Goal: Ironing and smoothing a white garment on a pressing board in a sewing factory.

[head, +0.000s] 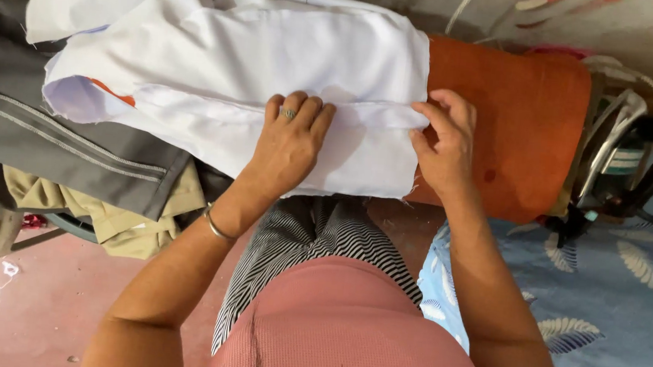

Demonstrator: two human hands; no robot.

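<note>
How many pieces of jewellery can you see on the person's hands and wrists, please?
2: a ring on a finger of the left hand, and a thin metal bangle on that wrist. Undersides are hidden.

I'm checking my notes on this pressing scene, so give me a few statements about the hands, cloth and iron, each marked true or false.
1. The left hand lies flat on the white fabric. True.
2. The right hand holds the iron. False: it pinches the white fabric's edge; the iron stands apart at the right.
3. The padded board under the fabric is orange. True.
4. The left hand is bare of jewellery. False: a ring sits on one finger and a bangle on the wrist.
5. A grey garment lies left of the white fabric. True.
</note>
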